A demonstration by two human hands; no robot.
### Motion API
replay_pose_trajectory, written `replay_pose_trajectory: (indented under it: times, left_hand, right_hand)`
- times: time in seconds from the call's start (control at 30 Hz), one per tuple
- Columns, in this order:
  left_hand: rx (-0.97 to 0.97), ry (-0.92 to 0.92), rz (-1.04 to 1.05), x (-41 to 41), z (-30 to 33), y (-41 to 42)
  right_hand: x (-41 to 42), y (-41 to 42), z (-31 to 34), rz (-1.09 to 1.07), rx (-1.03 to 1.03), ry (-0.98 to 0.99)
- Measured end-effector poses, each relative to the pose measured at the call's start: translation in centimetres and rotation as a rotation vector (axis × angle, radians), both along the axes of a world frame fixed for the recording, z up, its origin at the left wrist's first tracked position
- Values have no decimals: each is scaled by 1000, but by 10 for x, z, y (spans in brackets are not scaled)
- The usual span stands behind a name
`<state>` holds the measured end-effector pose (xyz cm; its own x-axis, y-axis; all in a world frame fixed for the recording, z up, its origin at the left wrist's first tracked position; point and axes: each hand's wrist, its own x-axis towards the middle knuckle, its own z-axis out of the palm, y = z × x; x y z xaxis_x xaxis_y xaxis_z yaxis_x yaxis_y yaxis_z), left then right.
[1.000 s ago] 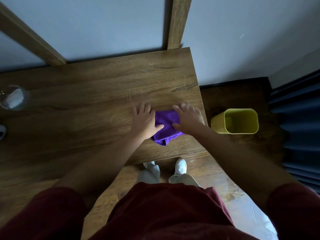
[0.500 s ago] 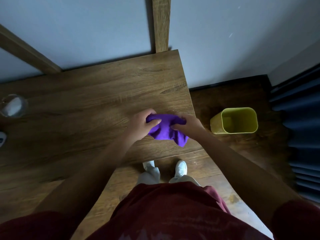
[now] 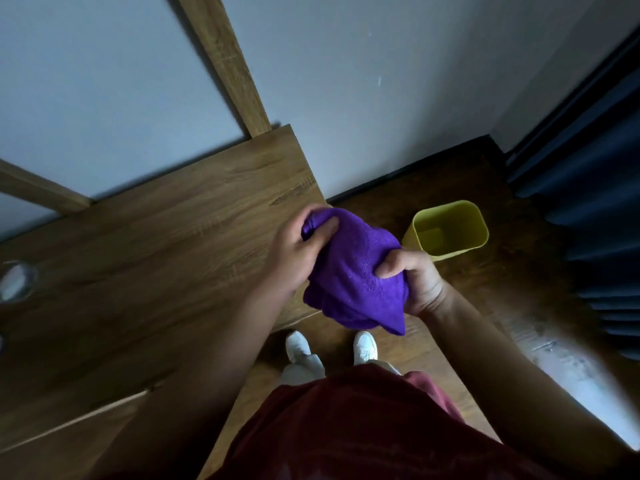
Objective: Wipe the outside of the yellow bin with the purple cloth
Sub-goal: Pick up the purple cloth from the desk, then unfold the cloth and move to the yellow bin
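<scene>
Both hands [image 3: 294, 251] gripping bunched purple cloth [image 3: 353, 271], yellow bin [image 3: 450, 230] upright, mouth up

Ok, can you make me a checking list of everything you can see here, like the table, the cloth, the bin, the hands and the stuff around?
Surface: wooden table, its bare top in view.
Job's things: purple cloth bunched up, lifted off the table; yellow bin upright on the floor, right of the table, not touched.
Clutter: a blurred glass object at the table's left edge.
Hands: left hand grips the cloth's top; right hand grips its right side.
Cables: nothing seen.
Surroundings: grey wall, dark wooden floor, dark blue curtain on the right.
</scene>
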<state>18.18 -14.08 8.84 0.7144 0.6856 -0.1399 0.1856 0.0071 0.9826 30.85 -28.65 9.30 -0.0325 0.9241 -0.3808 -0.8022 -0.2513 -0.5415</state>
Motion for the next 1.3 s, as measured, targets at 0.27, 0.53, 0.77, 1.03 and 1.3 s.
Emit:
replay_pose_trajectory:
  times: [0.27, 0.53, 0.77, 1.03, 1.3]
  left_hand:
    - [-95, 20, -139, 19, 1, -86]
    - [51, 36, -531, 7, 9, -150]
    - [-98, 26, -742, -2, 14, -203]
    - [311, 87, -767, 11, 15, -276]
    - [404, 142, -670, 53, 19, -350]
  right_hand:
    - [-13, -84, 4, -259, -56, 32]
    - [-61, -187, -1, -724, -43, -13]
    - [-133, -249, 0, -1112, -116, 4]
    - [-150, -314, -10, -1100, -99, -64]
    - [-96, -398, -17, -1073, -125, -78]
